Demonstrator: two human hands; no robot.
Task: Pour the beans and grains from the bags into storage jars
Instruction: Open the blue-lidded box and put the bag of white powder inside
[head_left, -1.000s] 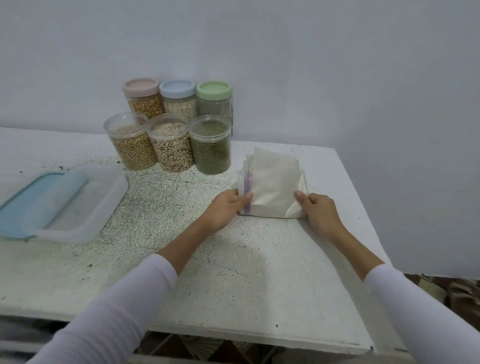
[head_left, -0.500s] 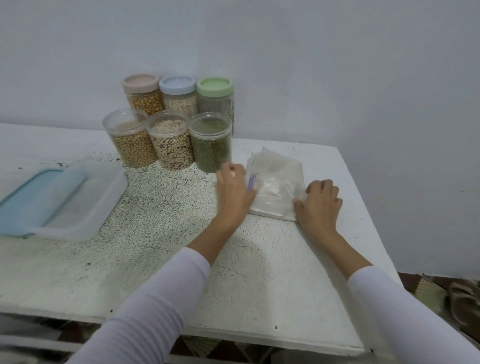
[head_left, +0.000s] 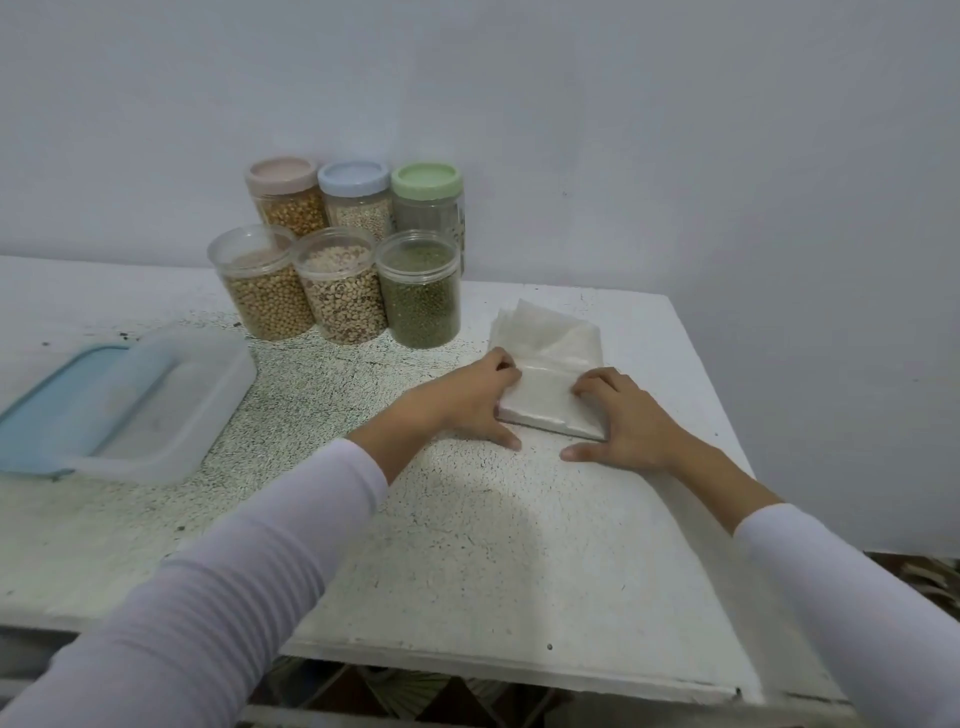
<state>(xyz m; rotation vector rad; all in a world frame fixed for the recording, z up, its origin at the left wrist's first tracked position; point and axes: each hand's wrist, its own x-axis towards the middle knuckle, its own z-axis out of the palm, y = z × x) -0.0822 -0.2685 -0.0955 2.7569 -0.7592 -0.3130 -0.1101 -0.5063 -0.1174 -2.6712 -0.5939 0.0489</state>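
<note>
My left hand and right hand rest on a flattened stack of empty clear plastic bags lying on the white, speckled table, close to its right edge and toward the far side. The near part of the stack lies between my two hands. My left fingers curl over its left edge, with the thumb stretched flat on the table just in front of the near left corner. My right fingers bend down onto the top of the stack near its right side, and that thumb also lies flat on the table by the near right corner. I cannot tell whether either hand pinches the plastic or only presses on it.

The bags look thin, milky and creased; their far ends fan out unevenly. I cannot count the single bags.

Six storage jars stand in two rows of three near the table's far edge, left of the bags. The three front jars are lidless and hold tan beans, speckled beans and green beans. The three behind wear pink, blue and green lids.

One clear lidded container with a blue rim lies near the left edge.
</note>
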